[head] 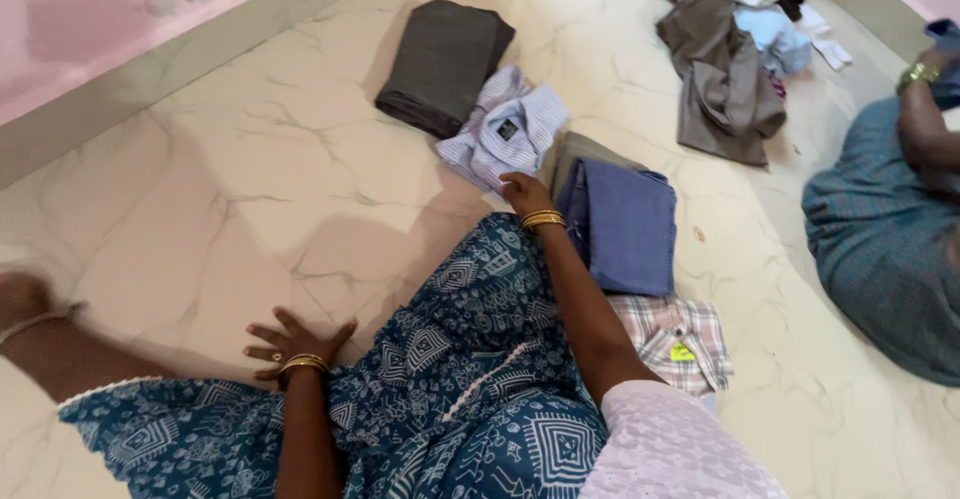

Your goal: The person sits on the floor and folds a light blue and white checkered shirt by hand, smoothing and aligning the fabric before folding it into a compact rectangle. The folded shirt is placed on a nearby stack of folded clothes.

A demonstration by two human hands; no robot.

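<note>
Striped shirt (pixel 505 131): folded, just beyond right hand (pixel 524 194), open-fingered, touching its near edge; left hand (pixel 292 344) flat on floor (pixel 250 189), well behind.

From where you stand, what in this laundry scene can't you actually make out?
Head view only:
- Right hand: its fingertips lie against the folded striped shirt, so whether they grip it is unclear.
- Olive garment: mostly covered by the folded blue trousers.
- Checked shirt: partly hidden behind the right forearm.
- Unfolded clothes pile: cut off by the top edge.
- Second person: cut off by the right edge.
</note>
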